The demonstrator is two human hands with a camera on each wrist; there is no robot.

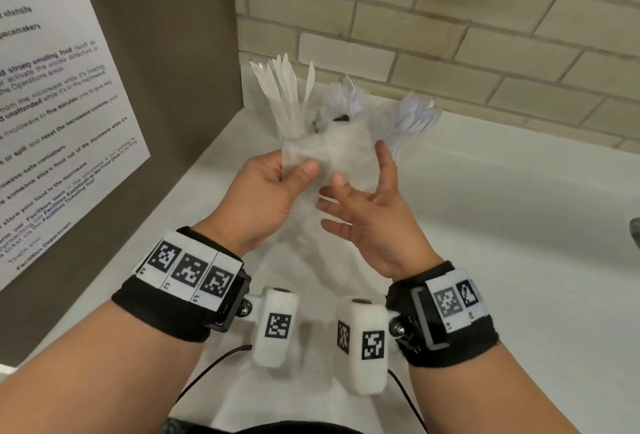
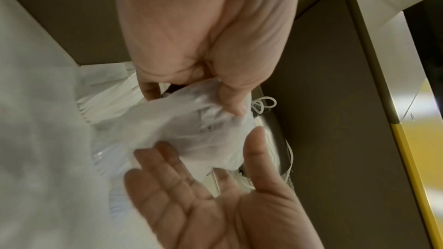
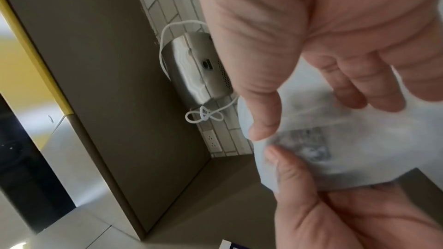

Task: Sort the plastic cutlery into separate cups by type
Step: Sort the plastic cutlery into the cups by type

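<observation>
While the left hand [image 1: 266,191] pinches a thin white plastic bag [image 1: 332,153] between thumb and curled fingers, the right hand [image 1: 367,222] spreads its fingers wide against the bag's other side. Behind the bag (it hides the cups entirely) stand three bunches of white cutlery: knives [image 1: 280,94], forks [image 1: 346,95], spoons [image 1: 414,118]. A microwave notice [image 1: 52,104] hangs left, on a brown panel [image 1: 173,35] beside the brick wall [image 1: 450,28].

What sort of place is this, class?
Probably a shared workplace kitchenette: a printed microwave-use notice hangs on the brown side panel, a cream brick-tiled wall backs a white counter, with white plastic cutlery standing bunched.
</observation>
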